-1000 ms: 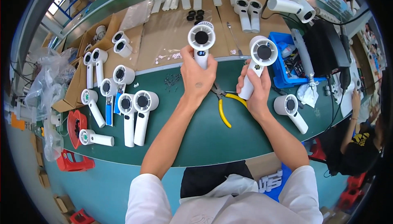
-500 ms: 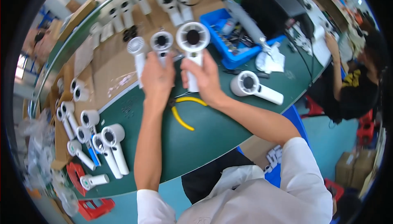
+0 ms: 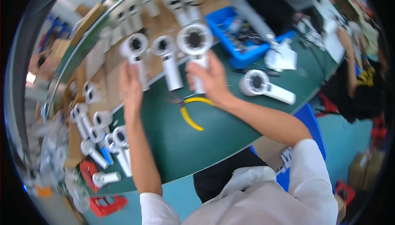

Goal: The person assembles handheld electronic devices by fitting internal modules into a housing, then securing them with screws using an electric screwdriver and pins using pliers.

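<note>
My right hand [image 3: 209, 74] is closed around the handle of a white handheld fan [image 3: 194, 39], its round head up and its dark centre showing. My left hand [image 3: 131, 85] grips the upper handle of another white handheld fan [image 3: 134, 46]; blur softens the fingers. Between them a third handheld fan [image 3: 170, 66] lies with its handle toward me, touched by neither hand. Yellow-handled pliers [image 3: 191, 118] lie spread on the green table just in front of my right hand.
Several white fans [image 3: 117, 142] crowd the table's left end. A blue bin [image 3: 242, 60] of small parts stands at the back right, near a crumpled white cloth [image 3: 282, 56]. One fan [image 3: 267, 89] lies at right. Another person [image 3: 362, 89] sits beyond the table's right edge.
My left hand has left the middle fan and moved left onto the leftmost one, which now shows its dark-centred side instead of its grille. My right hand still holds its fan.
</note>
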Available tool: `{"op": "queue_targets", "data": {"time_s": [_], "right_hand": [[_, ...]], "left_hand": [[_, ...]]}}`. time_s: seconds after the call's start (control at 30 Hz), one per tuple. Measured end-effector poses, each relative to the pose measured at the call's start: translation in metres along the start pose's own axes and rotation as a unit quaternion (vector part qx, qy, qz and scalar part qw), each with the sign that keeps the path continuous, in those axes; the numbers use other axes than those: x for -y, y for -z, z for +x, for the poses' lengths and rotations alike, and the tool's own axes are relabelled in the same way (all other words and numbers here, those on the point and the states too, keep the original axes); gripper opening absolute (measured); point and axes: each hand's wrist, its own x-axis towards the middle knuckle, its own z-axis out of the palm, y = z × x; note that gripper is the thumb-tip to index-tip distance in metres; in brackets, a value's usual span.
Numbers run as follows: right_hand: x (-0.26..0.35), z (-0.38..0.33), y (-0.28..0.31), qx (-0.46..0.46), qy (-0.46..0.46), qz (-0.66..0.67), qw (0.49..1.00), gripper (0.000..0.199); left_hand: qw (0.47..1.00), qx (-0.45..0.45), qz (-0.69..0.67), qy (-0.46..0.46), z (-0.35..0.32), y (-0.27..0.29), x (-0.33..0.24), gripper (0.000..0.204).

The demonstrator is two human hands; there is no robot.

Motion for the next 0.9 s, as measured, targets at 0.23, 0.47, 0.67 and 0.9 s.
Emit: {"op": "queue_targets", "data": {"time_s": [0.23, 0.47, 0.67, 0.9], "right_hand": [[0.009, -0.002, -0.005, 0.013, -0.003, -0.072, 0.997, 0.032], [0.013, 0.0, -0.005, 0.001, -0.006, -0.088, 0.996, 0.034], [0.008, 0.001, -0.004, 0.005, -0.006, -0.085, 0.996, 0.036], [0.009, 0.001, -0.004, 0.008, -0.002, -0.086, 0.996, 0.037]], "left_hand": [[0.902, 0.018, -0.344, 0.26, -0.039, 0.006, -0.047, 0.038], [0.979, -0.047, -0.1, 0.169, -0.045, 0.003, -0.061, 0.043], [0.985, -0.091, -0.082, 0.123, -0.049, 0.001, -0.053, 0.042], [0.987, -0.084, -0.071, 0.119, -0.049, 0.001, -0.05, 0.04]]}}
